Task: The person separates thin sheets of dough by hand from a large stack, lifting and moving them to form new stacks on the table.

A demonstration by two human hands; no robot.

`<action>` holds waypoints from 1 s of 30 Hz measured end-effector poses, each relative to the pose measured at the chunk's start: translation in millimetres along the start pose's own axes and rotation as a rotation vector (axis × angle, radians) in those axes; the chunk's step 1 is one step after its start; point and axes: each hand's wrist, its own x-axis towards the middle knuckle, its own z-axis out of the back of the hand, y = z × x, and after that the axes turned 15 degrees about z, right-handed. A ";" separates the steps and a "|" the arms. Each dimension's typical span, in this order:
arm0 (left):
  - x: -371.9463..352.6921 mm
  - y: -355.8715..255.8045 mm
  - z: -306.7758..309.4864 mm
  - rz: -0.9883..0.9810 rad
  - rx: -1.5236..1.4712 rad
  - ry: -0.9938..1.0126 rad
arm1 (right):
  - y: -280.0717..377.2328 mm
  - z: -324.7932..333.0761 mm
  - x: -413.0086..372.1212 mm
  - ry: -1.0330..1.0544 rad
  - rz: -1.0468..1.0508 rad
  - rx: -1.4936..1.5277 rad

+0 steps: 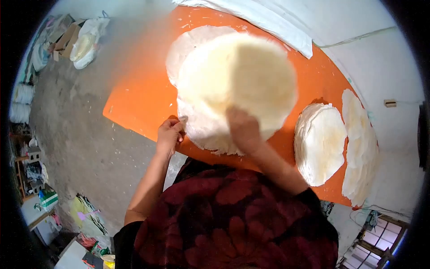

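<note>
A pale, thin round sheet like a flatbread (204,134) lies on the orange table, overlapping another whitish one (177,56). Above them is a cream-coloured round sheet (206,67), blurred by motion, with a shadow across its right half. My left hand (168,136) is closed, thumb and fingers pinching the left edge of the lower whitish sheet. My right hand (244,130) is over the near part of the sheets, at the cream sheet's near edge. Motion smears its fingers, so its grip cannot be made out.
The orange table (139,96) ends in a corner at left. To the right stand a stack of round sheets (320,145) and more sheets (358,148) by the wall. A white bundle (268,22) lies along the back edge. Boxes and bags (85,47) sit on the floor.
</note>
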 end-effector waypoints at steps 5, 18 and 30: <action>5.4 6.4 0.0 0.089 0.002 0.121 | 24.7 -55.5 -21.4 -0.264 -0.008 0.177; -12.7 -0.8 -19.8 0.100 -0.283 0.402 | 56.4 -20.9 -26.1 -0.274 -0.106 0.254; 36.4 -27.3 -3.7 0.141 -0.392 0.273 | 0.3 -2.9 -8.6 0.011 -0.285 0.566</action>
